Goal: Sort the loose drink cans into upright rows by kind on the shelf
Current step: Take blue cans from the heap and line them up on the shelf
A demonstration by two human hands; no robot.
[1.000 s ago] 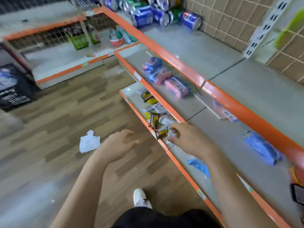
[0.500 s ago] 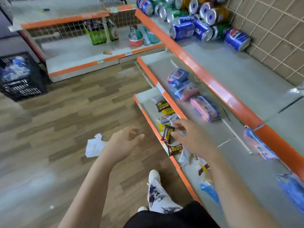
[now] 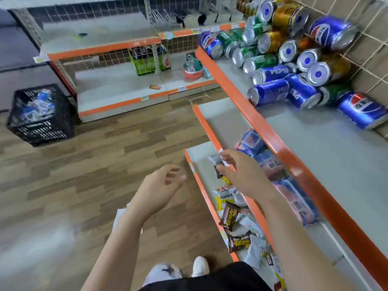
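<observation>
A heap of loose drink cans lies on its side at the far end of the top grey shelf (image 3: 327,148): blue cans (image 3: 270,92), green cans (image 3: 260,61) and gold cans (image 3: 273,39), piled against the mesh back wall. One blue can (image 3: 362,110) lies apart at the right. My right hand (image 3: 245,175) hovers over the lower shelves, fingers spread, holding nothing. My left hand (image 3: 161,187) is open in the air above the wooden floor. Both hands are well short of the cans.
Orange shelf edges (image 3: 279,143) step down toward me. The middle shelf holds pink and blue packs (image 3: 270,164); the lowest holds snack packets (image 3: 231,215). A black crate (image 3: 41,114) stands on the floor at left, in front of another low shelf unit (image 3: 123,89).
The view has moved forward along the aisle, so the can heap is now nearer and larger. Both hands have risen and stretched forward, empty throughout.
</observation>
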